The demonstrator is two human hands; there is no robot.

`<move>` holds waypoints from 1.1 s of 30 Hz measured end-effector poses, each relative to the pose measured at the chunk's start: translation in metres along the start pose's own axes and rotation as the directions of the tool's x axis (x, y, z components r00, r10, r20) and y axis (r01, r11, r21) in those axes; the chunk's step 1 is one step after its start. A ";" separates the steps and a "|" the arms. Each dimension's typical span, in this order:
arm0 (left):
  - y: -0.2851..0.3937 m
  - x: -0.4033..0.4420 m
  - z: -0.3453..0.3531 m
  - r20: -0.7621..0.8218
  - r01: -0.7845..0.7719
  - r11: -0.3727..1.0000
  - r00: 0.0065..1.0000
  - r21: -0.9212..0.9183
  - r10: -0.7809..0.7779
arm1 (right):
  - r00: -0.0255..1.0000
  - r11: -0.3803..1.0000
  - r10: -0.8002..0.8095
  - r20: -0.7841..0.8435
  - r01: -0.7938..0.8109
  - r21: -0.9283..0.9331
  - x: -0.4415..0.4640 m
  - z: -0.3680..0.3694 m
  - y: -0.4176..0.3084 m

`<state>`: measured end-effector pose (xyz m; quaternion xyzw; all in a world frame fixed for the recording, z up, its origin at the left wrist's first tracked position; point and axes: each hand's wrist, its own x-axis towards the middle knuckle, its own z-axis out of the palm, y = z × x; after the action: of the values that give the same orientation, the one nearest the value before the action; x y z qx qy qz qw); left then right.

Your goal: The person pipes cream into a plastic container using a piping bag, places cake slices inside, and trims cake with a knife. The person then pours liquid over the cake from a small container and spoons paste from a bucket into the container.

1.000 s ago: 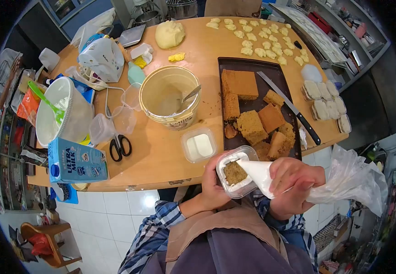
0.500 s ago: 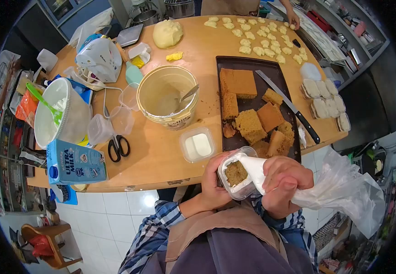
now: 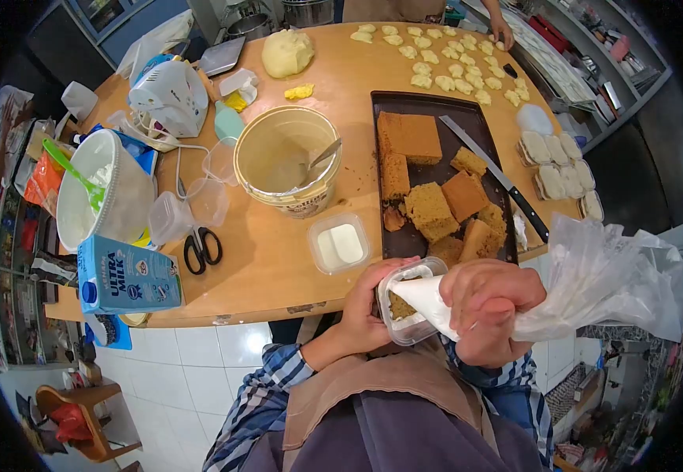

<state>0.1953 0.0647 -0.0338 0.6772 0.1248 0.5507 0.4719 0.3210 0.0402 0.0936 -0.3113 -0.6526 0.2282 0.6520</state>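
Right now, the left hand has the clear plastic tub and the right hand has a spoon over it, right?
Not a spoon: the head view shows a piping bag in the right hand, over the clear plastic tub in the left hand.

Blue-white plaid sleeves, brown apron

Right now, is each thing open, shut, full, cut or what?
Clear cup, open, part-filled
Piping bag, gripped, tip in cup
Big bucket, open, spoon inside
Milk carton, upright, capped
Cake, in pieces
Knife, lying down
Dough ball, one lump
White bowl, open, spatula inside
Scissors, lying down, blades unclear
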 end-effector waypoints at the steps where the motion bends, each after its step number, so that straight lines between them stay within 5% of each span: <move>1: -0.001 -0.001 0.000 0.002 -0.003 1.000 1.000 0.000 0.003 | 1.000 1.000 -0.001 0.028 0.001 -0.002 0.000 -0.001 0.002; 8: 0.002 0.001 -0.002 0.024 0.004 1.000 1.000 -0.016 -0.003 | 0.985 0.991 0.132 0.110 -0.130 -0.026 -0.003 -0.002 -0.006; 11: 0.000 0.000 -0.002 0.020 0.018 0.999 1.000 -0.043 -0.017 | 0.931 0.977 0.203 0.303 -0.171 -0.131 0.000 -0.013 -0.010; 15: 0.003 -0.001 -0.004 0.010 0.058 0.998 0.998 -0.033 -0.058 | 0.899 0.973 0.154 0.411 -0.066 -0.220 -0.003 -0.017 -0.009; 21: 0.005 0.001 -0.003 0.037 0.035 0.999 0.999 0.027 -0.036 | 0.985 0.974 0.152 0.080 -0.136 -0.179 -0.003 -0.005 -0.005; 27: 0.003 -0.001 -0.004 0.023 0.057 0.998 0.998 0.024 -0.058 | 0.974 0.971 0.217 0.071 -0.207 -0.117 -0.004 -0.006 -0.009; 30: 0.001 -0.001 -0.006 0.021 0.066 0.997 0.998 0.034 -0.067 | 0.957 0.973 0.208 0.204 -0.181 -0.143 -0.008 -0.012 -0.012; 33: -0.001 -0.002 -0.003 0.012 0.070 0.997 0.997 0.034 -0.071 | 0.975 0.968 0.189 0.119 -0.164 -0.189 -0.005 -0.010 -0.009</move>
<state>0.1922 0.0656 -0.0356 0.6838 0.1549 0.5271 0.4802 0.3301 0.0294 0.0971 -0.4089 -0.6829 0.2470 0.5526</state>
